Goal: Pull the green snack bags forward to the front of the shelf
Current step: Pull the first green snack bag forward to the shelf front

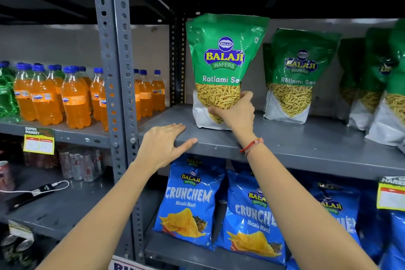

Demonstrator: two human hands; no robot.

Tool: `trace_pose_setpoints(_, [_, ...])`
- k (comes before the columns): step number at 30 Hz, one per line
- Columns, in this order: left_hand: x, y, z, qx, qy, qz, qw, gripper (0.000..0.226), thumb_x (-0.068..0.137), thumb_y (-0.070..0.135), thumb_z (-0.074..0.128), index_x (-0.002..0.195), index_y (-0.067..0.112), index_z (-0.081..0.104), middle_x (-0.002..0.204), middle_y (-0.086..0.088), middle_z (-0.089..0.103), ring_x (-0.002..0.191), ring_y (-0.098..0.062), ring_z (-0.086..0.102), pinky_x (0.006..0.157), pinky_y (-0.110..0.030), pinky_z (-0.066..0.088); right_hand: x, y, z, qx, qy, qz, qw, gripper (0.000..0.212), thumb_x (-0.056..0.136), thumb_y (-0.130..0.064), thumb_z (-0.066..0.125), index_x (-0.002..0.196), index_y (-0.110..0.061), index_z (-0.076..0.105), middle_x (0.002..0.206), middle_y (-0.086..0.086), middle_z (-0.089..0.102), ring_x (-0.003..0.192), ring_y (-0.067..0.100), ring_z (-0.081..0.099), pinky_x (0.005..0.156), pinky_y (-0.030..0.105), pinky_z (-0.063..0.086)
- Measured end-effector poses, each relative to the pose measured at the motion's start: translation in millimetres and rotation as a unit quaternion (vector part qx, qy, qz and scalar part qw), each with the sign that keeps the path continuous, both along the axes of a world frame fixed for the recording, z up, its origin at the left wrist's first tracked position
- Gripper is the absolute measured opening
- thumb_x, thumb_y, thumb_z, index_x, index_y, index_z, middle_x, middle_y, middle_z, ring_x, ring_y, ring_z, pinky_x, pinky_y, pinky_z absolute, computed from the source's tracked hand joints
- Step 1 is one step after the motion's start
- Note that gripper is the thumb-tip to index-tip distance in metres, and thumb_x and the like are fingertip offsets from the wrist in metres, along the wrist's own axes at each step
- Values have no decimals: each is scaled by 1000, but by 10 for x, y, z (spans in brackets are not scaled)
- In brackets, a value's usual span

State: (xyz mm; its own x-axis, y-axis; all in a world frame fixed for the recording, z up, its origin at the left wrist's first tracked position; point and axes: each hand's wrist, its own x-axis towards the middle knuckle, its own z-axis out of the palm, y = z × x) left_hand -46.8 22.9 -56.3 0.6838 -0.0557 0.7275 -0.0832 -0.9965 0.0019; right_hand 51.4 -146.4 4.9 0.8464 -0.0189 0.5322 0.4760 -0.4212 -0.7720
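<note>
A green Balaji Ratlami Sev bag (221, 59) stands upright at the left end of the grey shelf (306, 144), a little back from its front edge. My right hand (235, 113) grips the lower front of this bag. My left hand (163, 146) rests flat on the shelf's front lip, fingers apart, holding nothing. A second green bag (295, 72) stands further back to the right. More green bags (377, 81) lean together at the far right, partly cut off by the frame edge.
A grey perforated upright post (115, 72) borders the shelf on the left. Orange soda bottles (74, 98) fill the neighbouring shelf. Blue Crunchem chip bags (190, 201) stand on the shelf below. Yellow price tags (391, 196) hang from shelf edges.
</note>
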Motion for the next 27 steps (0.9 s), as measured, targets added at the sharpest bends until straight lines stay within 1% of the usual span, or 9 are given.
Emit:
trace_pose_setpoints(9, [-28,17,11,24,13,13,1000,94,75,82,19,112,9,66,115,-9,68,105,-24,63,80,-36,51,-489,-161,-72,7,-19,20,1000,89,63,-45,86,128,-11,37,129,11,57,119,31,56,87,37,46])
trace_pose_setpoints(14, [-44,12,25,36,-6,-5,999,81,78,78,24,103,14,66,96,-5,73,83,-25,66,59,-30,44,-708,-255,-108,1,-31,31,999,88,62,-48,85,127,-14,36,128,6,57,118,27,56,86,36,46])
trace_pose_setpoints(17, [-49,20,27,36,-16,-17,999,75,78,74,30,105,14,66,92,-7,73,79,-27,66,57,-31,44,-758,-309,-131,-4,-31,46,998,92,60,-54,84,128,-15,36,129,4,55,120,25,55,88,38,47])
trace_pose_setpoints(19, [-48,18,25,39,-21,-22,999,70,78,72,34,103,14,66,89,-8,73,76,-28,66,55,-31,42,-736,-351,-133,1,-36,57,998,102,56,-59,83,135,-15,34,136,5,49,128,24,48,98,42,46])
trace_pose_setpoints(21, [-44,13,24,42,-23,-22,999,68,78,70,36,101,14,66,88,-8,73,75,-28,66,54,-30,41,-677,-403,-111,22,-34,93,995,114,57,-56,84,147,-17,25,148,5,37,139,22,36,112,44,36])
trace_pose_setpoints(23, [-39,9,25,46,-25,-21,998,67,78,69,37,101,13,66,88,-8,73,75,-28,66,54,-29,38,-596,-447,-70,70,9,188,980,120,62,-43,87,153,-20,14,155,2,30,139,14,34,115,34,29])
trace_pose_setpoints(24, [-39,10,23,47,-27,-22,998,68,78,70,37,101,13,67,88,-8,73,75,-28,66,54,-29,37,-549,-457,-55,84,37,238,967,120,60,-39,89,153,-21,14,153,0,35,135,10,39,113,30,31])
trace_pose_setpoints(25, [-40,9,22,48,-30,-24,998,70,78,71,35,101,13,67,87,-8,73,74,-28,66,53,-28,36,-488,-455,-49,87,57,273,956,119,56,-38,89,151,-22,20,147,-2,44,129,10,47,111,31,37])
trace_pose_setpoints(27, [-46,10,26,47,-35,-25,998,76,78,75,29,101,13,67,87,-8,73,73,-28,66,53,-28,35,-378,-430,-57,86,71,305,946,97,49,-36,88,132,-27,39,126,-6,59,114,10,60,102,32,49])
